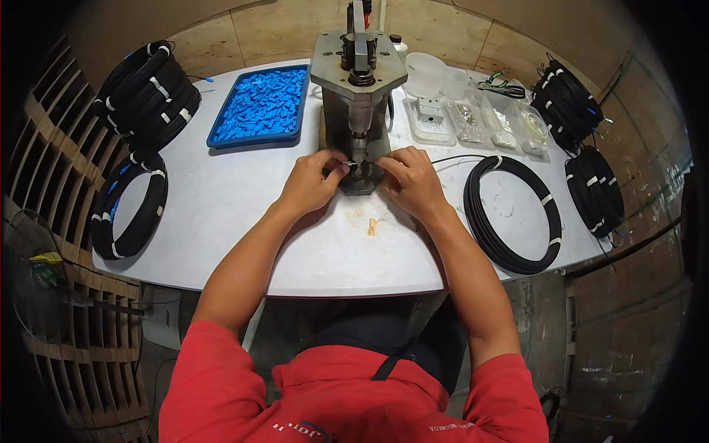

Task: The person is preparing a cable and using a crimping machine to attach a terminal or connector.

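Note:
A grey metal bench press [359, 77] stands at the far middle of the table, with its ram above a small base. My left hand [316, 179] is at the left of that base, thumb and forefinger pinched on something small and partly hidden. On the other side, my right hand [413, 181] pinches the end of a black cable by the base. The cable runs behind this hand to a taped black cable coil [475, 193] lying on the right of the table. Fingers hide the cable's tip and what sits under the ram.
A dark blue tray [255, 146] of small blue parts stands left of the press. Stacked black coils [148, 96] and a leaning coil [151, 210] sit far left; more coils [594, 192] are at right. Clear plastic boxes [432, 136] hold small parts. Orange scraps [371, 227] lie nearby.

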### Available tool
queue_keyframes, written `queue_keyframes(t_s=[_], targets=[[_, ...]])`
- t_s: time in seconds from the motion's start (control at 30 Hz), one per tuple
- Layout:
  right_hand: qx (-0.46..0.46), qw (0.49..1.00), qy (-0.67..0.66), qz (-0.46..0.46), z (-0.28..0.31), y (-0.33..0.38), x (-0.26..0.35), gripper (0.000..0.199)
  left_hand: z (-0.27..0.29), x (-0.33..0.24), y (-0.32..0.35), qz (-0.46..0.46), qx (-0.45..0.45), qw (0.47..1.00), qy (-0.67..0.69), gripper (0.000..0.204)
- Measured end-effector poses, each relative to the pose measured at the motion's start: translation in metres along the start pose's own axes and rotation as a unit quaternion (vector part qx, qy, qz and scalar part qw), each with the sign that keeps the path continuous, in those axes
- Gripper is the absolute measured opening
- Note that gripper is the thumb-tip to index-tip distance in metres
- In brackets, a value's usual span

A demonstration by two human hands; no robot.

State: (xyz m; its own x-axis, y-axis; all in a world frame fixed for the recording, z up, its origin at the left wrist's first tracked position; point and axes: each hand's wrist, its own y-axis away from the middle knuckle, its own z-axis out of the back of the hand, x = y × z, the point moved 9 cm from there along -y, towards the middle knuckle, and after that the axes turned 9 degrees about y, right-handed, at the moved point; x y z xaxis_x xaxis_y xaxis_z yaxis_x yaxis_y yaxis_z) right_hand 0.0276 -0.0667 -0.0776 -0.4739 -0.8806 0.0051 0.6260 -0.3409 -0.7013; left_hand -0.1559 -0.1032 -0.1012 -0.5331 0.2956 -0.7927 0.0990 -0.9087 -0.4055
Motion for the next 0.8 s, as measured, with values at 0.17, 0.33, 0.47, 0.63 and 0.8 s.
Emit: queue_keyframes(t_s=[0.17, 0.33, 0.47, 0.63, 0.8], targets=[[-0.002, 1.0, 0.0, -0.001, 0.0003, -0.0014, 0.0013, 0.039, 0.0003, 0.0019, -0.0002, 0.002, 0.001, 1.0, 0.003, 0.024], [-0.002, 1.0, -0.002, -0.004, 0.0006, -0.0011, 0.0004, 0.038, -0.0005, 0.0001, -0.0005, -0.008, 0.002, 1.0, 0.0, 0.023], [-0.01, 1.0, -0.006, -0.002, 0.0002, -0.0011, 0.0006, 0.037, -0.0002, 0.0011, -0.0005, -0.004, 0.001, 1.0, 0.001, 0.022], [-0.017, 1.0, -0.008, -0.003, 0.0018, -0.001, 0.0008, 0.035, -0.0012, 0.0011, -0.001, 0.001, 0.007, 1.0, 0.0, 0.022], [-0.014, 1.0, -0.023, -0.011, 0.0003, -0.001, 0.0002, 0.035, -0.0002, 0.0003, -0.0008, -0.007, 0.003, 1.0, 0.0, 0.024]])
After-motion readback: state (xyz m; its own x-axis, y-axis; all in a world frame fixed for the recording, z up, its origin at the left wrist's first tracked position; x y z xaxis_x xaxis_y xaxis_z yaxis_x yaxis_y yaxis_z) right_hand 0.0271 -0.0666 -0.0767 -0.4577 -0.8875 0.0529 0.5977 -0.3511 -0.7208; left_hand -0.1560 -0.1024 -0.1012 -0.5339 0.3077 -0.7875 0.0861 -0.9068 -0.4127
